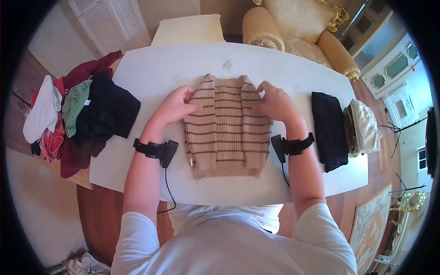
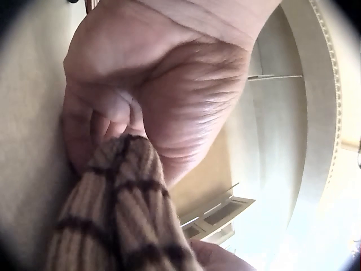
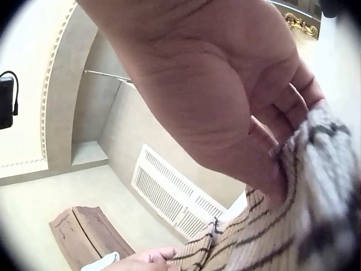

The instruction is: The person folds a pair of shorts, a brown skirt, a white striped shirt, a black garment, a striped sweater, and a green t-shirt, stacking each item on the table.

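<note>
A beige ribbed knit sweater (image 1: pixel 229 137) with dark brown stripes lies on the white table, its two sides folded inward over the middle. At its upper left edge is my left hand (image 1: pixel 176 107); the left wrist view shows a fold of the knit (image 2: pixel 118 209) between the thumb and the curled fingers. My right hand (image 1: pixel 276 105) holds the opposite edge, level with the left. In the right wrist view the thumb lies on the striped knit (image 3: pixel 242 243), with the fingers around the far side of the edge. Parts of the fingertips are hidden.
A loose pile of clothes, with a black garment (image 1: pixel 107 107), a green one (image 1: pixel 77 103) and a white one (image 1: pixel 43 112), lies at the table's left end. To the right are a folded black garment (image 1: pixel 329 133) and folded light clothes (image 1: pixel 365 126). Beyond the white table (image 1: pixel 151 62) stands a gold armchair (image 1: pixel 302 50).
</note>
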Demonstrator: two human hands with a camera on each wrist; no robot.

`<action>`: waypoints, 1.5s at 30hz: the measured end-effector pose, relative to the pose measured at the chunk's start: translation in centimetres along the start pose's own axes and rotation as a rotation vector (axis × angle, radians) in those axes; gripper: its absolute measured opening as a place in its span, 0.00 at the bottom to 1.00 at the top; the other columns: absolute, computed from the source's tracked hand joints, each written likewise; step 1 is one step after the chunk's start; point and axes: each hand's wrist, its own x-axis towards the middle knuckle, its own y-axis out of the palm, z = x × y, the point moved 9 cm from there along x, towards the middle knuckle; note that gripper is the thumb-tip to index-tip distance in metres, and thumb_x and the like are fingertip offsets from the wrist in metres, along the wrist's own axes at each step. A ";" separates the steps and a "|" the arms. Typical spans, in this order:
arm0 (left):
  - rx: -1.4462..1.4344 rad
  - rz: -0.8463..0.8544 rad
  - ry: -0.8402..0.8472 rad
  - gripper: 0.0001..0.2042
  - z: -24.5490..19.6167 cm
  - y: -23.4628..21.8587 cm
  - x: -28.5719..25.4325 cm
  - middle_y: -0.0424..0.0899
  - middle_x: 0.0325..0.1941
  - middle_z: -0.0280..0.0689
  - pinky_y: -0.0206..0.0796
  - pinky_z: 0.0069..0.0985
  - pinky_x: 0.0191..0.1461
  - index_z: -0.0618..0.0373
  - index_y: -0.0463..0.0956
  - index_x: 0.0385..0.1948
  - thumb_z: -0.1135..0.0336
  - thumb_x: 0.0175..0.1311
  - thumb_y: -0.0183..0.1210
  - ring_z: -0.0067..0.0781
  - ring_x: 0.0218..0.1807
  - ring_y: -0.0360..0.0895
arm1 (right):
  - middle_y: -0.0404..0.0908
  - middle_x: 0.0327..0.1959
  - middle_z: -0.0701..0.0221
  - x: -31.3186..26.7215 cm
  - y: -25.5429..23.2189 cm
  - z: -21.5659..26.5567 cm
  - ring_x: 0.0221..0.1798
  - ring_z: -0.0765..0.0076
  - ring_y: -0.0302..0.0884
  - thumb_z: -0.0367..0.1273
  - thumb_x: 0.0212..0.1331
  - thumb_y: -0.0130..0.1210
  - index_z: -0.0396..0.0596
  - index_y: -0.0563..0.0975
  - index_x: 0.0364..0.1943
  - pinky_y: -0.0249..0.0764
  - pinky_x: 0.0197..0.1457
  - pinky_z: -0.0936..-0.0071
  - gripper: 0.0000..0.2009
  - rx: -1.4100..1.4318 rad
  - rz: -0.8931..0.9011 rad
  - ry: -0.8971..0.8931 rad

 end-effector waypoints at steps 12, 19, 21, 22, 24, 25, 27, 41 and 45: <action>0.091 -0.011 0.085 0.11 -3.6 -0.1 -1.5 0.80 0.31 0.26 0.70 0.18 0.35 0.58 0.79 0.42 0.66 0.65 0.70 0.15 0.33 0.75 | 0.83 0.48 0.60 -9.0 5.1 13.7 0.51 0.50 0.84 0.35 0.48 0.74 0.42 0.79 0.48 0.80 0.54 0.56 0.23 -0.075 0.488 -0.541; 0.063 0.053 0.098 0.07 -5.6 1.4 -2.1 0.81 0.31 0.25 0.70 0.18 0.36 0.58 0.82 0.36 0.66 0.68 0.69 0.14 0.32 0.74 | 0.80 0.48 0.60 -11.7 7.4 15.9 0.49 0.52 0.83 0.30 0.49 0.69 0.42 0.76 0.49 0.83 0.46 0.57 0.22 -0.298 0.380 -0.552; 0.017 0.139 0.082 0.07 -5.6 2.8 -2.5 0.82 0.31 0.26 0.72 0.18 0.38 0.58 0.82 0.36 0.66 0.69 0.68 0.14 0.34 0.75 | 0.80 0.47 0.59 -11.8 7.8 16.1 0.48 0.54 0.83 0.27 0.50 0.67 0.41 0.76 0.49 0.83 0.44 0.60 0.20 -0.380 0.347 -0.552; -0.004 0.182 0.075 0.07 -5.6 3.3 -2.6 0.82 0.31 0.27 0.72 0.19 0.40 0.58 0.83 0.37 0.65 0.69 0.67 0.14 0.34 0.76 | 0.80 0.46 0.59 -11.8 7.7 16.2 0.48 0.55 0.83 0.27 0.50 0.66 0.41 0.75 0.49 0.83 0.44 0.61 0.20 -0.372 0.335 -0.552; 0.040 0.224 0.084 0.07 -5.4 3.8 -2.6 0.84 0.33 0.28 0.74 0.20 0.42 0.59 0.83 0.38 0.65 0.70 0.67 0.16 0.36 0.77 | 0.80 0.43 0.60 -11.7 7.5 16.4 0.46 0.56 0.84 0.25 0.50 0.64 0.41 0.74 0.50 0.83 0.42 0.63 0.20 -0.358 0.311 -0.554; 0.060 0.247 0.086 0.07 -5.2 4.1 -2.7 0.85 0.33 0.28 0.74 0.21 0.43 0.59 0.83 0.38 0.65 0.70 0.67 0.16 0.36 0.78 | 0.80 0.43 0.60 -11.7 7.5 16.5 0.45 0.56 0.84 0.25 0.50 0.65 0.41 0.73 0.50 0.83 0.42 0.64 0.21 -0.372 0.310 -0.555; 0.120 0.258 0.065 0.08 -5.1 4.2 -2.9 0.86 0.34 0.29 0.75 0.21 0.44 0.60 0.84 0.40 0.65 0.71 0.66 0.17 0.37 0.78 | 0.81 0.42 0.60 -11.7 7.5 16.6 0.44 0.56 0.84 0.25 0.50 0.65 0.40 0.72 0.51 0.83 0.40 0.66 0.22 -0.399 0.307 -0.555; -0.026 0.452 0.033 0.22 -6.4 4.9 -4.4 0.84 0.47 0.31 0.72 0.23 0.59 0.60 0.81 0.52 0.54 0.65 0.74 0.20 0.50 0.77 | 0.87 0.38 0.54 -7.3 7.5 14.0 0.43 0.45 0.87 0.31 0.54 0.59 0.41 0.81 0.48 0.82 0.45 0.51 0.16 -0.075 0.440 -0.446; 0.058 0.604 0.123 0.43 -7.6 5.4 -5.6 0.81 0.54 0.32 0.65 0.28 0.69 0.60 0.74 0.63 0.47 0.47 0.83 0.25 0.62 0.73 | 0.86 0.40 0.51 -5.9 7.0 12.6 0.45 0.41 0.85 0.30 0.54 0.54 0.42 0.82 0.48 0.80 0.49 0.48 0.17 0.069 0.461 -0.418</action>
